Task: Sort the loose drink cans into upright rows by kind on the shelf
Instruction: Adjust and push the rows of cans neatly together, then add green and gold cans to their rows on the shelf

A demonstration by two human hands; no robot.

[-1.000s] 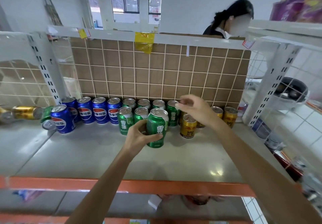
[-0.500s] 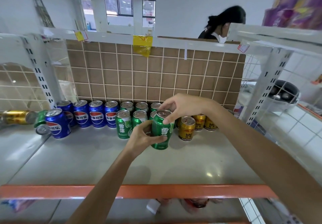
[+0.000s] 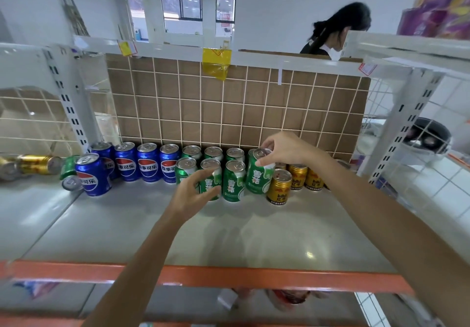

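On the grey shelf [image 3: 229,230] stand upright blue cans [image 3: 148,164], green cans [image 3: 233,183] in two rows, and gold cans [image 3: 279,186] to the right. My right hand [image 3: 284,148] grips a green can [image 3: 256,176] by its top rim at the right end of the green group; the can tilts slightly. My left hand [image 3: 193,193] hovers with fingers loosely spread in front of another front-row green can [image 3: 212,181]; I cannot tell if it touches. One blue can [image 3: 92,176] stands forward at the left.
A green can [image 3: 68,166] and gold cans [image 3: 38,165] lie on their sides at the far left. A brown tiled backboard [image 3: 229,113] closes the rear. White uprights [image 3: 399,133] flank the bay. An orange rail [image 3: 229,275] edges the front. A person [image 3: 338,29] stands behind.
My right hand took the green can by its top from my left hand and carried it right, beside the gold cans. My left hand let go and drew back to the left.
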